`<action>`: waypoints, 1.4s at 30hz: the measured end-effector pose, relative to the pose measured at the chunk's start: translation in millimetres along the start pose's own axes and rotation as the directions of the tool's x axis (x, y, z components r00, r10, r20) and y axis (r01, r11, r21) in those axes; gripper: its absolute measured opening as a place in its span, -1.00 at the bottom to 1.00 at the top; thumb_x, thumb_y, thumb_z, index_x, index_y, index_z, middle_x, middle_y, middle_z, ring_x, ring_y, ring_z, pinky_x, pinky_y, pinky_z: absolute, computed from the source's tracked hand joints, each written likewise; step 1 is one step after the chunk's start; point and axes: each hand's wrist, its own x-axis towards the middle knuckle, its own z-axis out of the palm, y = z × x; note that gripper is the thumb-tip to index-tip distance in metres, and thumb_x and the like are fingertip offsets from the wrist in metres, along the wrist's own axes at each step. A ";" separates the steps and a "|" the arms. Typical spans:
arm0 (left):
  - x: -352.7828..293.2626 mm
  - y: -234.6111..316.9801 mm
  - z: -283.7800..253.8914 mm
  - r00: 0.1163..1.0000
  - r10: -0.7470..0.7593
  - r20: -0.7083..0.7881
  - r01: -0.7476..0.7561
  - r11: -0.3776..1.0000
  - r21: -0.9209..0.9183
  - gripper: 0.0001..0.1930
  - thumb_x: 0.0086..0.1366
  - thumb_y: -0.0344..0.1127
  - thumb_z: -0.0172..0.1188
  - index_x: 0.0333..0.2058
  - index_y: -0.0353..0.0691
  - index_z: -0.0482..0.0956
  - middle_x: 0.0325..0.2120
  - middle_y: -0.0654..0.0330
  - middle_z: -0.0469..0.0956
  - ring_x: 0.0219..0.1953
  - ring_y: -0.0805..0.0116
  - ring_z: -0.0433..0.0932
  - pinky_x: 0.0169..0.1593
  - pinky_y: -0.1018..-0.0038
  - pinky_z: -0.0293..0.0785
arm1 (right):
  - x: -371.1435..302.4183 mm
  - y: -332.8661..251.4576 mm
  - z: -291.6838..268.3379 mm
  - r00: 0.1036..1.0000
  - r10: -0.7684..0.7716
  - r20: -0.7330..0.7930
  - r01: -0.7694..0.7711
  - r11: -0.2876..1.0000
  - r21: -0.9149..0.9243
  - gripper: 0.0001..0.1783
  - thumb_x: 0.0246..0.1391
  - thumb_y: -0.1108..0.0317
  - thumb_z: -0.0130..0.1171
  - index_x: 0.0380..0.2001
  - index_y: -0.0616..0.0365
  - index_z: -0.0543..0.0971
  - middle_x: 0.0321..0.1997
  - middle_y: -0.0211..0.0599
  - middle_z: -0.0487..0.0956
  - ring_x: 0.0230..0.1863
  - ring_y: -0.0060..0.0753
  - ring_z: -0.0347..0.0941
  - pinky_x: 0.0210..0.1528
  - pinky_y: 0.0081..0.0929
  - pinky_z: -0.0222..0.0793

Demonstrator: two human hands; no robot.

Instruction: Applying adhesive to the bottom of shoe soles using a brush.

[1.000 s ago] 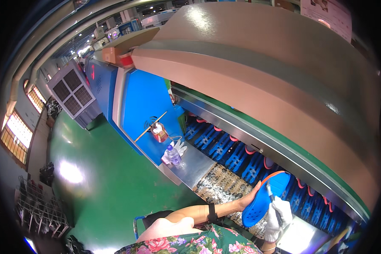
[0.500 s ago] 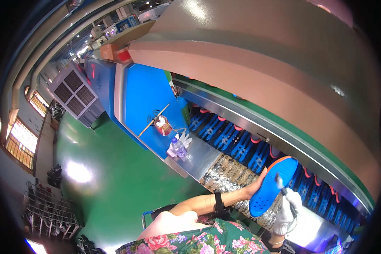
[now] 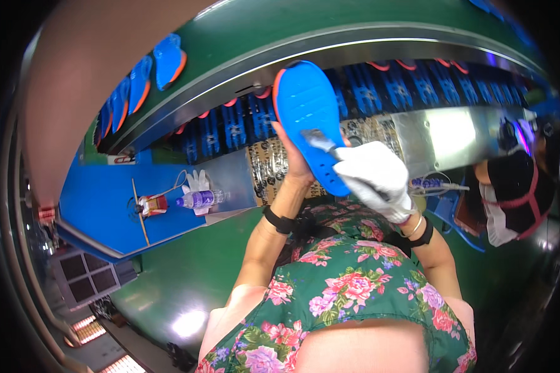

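Head view: bare left hand (image 3: pixel 296 156) gripped 1 blue sole (image 3: pixel 303 99); gloved right hand (image 3: pixel 378 177) pinched a brush (image 3: pixel 319 140), bristles against the sole's face.

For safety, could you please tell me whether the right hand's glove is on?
On: the white glove covers the right hand, which holds a brush.

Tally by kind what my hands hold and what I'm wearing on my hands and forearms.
Blue foot-shaped sole with orange edging: 1
Grey-bristled brush: 1
White fabric glove: 1
Broad black bands: 2
Thin pale bracelet: 1
Total: 6
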 end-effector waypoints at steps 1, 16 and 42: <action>-1.6 -2.8 5.3 0.998 -0.003 -0.063 0.001 1.000 -0.029 0.20 -0.01 0.82 -0.36 0.15 -0.27 0.37 -0.25 -0.10 0.61 -0.29 -0.01 0.65 -0.20 0.04 0.64 | -3.1 -6.0 -0.6 0.999 -0.006 0.044 0.007 1.000 -0.023 -0.76 -0.10 0.56 0.42 -0.29 0.09 0.72 -0.19 -0.23 0.72 -0.20 -0.28 0.64 -0.16 -0.38 0.52; 12.5 -13.9 10.4 0.997 0.080 0.014 -0.077 0.986 -0.148 0.19 -0.04 0.84 -0.37 -0.11 -0.36 0.46 -0.37 0.02 0.57 -0.40 0.06 0.60 -0.26 0.07 0.56 | -35.9 10.3 -13.9 0.979 0.203 0.027 -0.201 0.933 0.299 -0.80 -0.07 0.53 0.42 -0.31 0.07 0.74 -0.28 -0.24 0.73 -0.23 -0.31 0.66 -0.16 -0.38 0.58; 46.6 10.6 -22.0 0.763 -0.611 0.212 0.611 0.788 0.074 0.11 0.14 0.60 -0.12 0.36 -0.29 0.18 0.10 -0.20 0.49 -0.03 -0.08 0.64 -0.04 -0.05 0.65 | -51.7 9.6 -21.1 0.975 -0.037 0.218 0.015 0.995 0.099 -0.71 -0.04 0.46 0.37 -0.17 0.02 0.70 -0.12 -0.31 0.70 -0.22 -0.20 0.61 -0.17 -0.32 0.54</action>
